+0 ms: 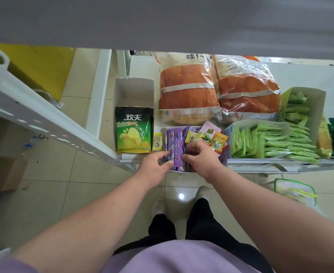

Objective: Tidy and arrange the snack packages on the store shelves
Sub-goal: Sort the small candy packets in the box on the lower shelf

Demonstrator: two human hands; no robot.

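Both hands sit at the front lip of the low white shelf [142, 66], inside a shallow purple-lined tray [224, 154] of small sweets.

My left hand [152, 164]: thumb and forefinger pinch the near end of the purple wrapped bars [175, 149], other fingers loosely curled. My right hand [199, 156]: fingers curled down into the tray just beside those bars; whether it grips anything, I cannot tell, since the fingertips are buried among wrappers.

Clearance: an upper shelf board [162, 20] overhangs above and beyond the hands, so headroom is low. A perforated white upright [44, 119] slants close on the left-hand side. Open tiled floor [44, 184] behind the wrists gives free room to draw back.

Materials: bars are glossy foil, flat and oblong. Beyond my right hand, loose yellow and pink sachets [217, 139], crinkled film. Left of my left hand, a green chip bag [133, 133] stands in an open grey card box [134, 91]. Further beyond, two puffy clear-film bread bags [217, 87]. Right of my right hand, card trays of slim green sachets [270, 140], packed on edge.
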